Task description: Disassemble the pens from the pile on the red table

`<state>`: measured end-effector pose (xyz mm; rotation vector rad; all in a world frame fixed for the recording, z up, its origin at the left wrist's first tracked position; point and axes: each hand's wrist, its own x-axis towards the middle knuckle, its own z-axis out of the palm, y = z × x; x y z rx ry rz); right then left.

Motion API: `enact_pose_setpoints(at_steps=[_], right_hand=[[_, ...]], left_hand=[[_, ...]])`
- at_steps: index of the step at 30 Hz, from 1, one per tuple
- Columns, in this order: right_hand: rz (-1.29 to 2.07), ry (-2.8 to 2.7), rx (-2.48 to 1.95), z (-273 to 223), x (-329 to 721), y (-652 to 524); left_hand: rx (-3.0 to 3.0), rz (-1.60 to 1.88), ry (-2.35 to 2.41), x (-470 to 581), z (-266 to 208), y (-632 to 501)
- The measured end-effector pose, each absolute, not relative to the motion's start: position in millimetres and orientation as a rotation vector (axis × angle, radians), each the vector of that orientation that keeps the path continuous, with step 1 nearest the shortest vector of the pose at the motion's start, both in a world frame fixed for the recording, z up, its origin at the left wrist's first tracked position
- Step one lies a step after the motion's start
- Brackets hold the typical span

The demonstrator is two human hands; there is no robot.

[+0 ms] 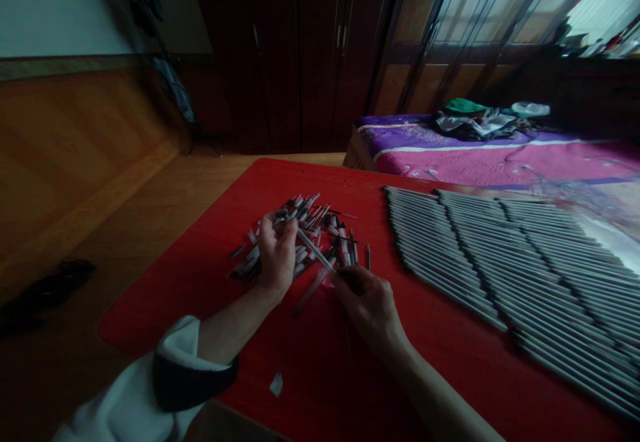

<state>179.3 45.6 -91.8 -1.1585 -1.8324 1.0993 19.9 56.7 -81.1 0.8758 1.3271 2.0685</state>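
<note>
A slim, clear pen (315, 250) spans the gap between my two hands, tilted down to the right. My left hand (276, 255) pinches its far end, and my right hand (369, 301) has its fingers closed on the near end. Beneath and behind the hands, a loose pile of pen parts (346, 245) lies on the red table (200, 282): pale barrels, dark pieces and thin refills. Just below the held pen, another clear tube (309, 293) rests on the tabletop. The right fingertips are partly hidden by the hand.
Several columns of pens (440, 262) lie side by side across the table's right part. A small whitish scrap (277, 385) is near the front edge. Beyond the table stand a bed (450, 162) with bags (480, 122) on it and a dark wardrobe (320, 62).
</note>
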Motion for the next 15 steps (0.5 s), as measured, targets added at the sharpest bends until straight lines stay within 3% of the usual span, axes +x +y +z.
enact_pose_setpoints(at_steps=[15], right_hand=[[1.109,-1.802,-1.165,-88.6,177.6,42.3]], left_hand=[[0.897,2.106,1.301,25.5,-74.8,51.8]])
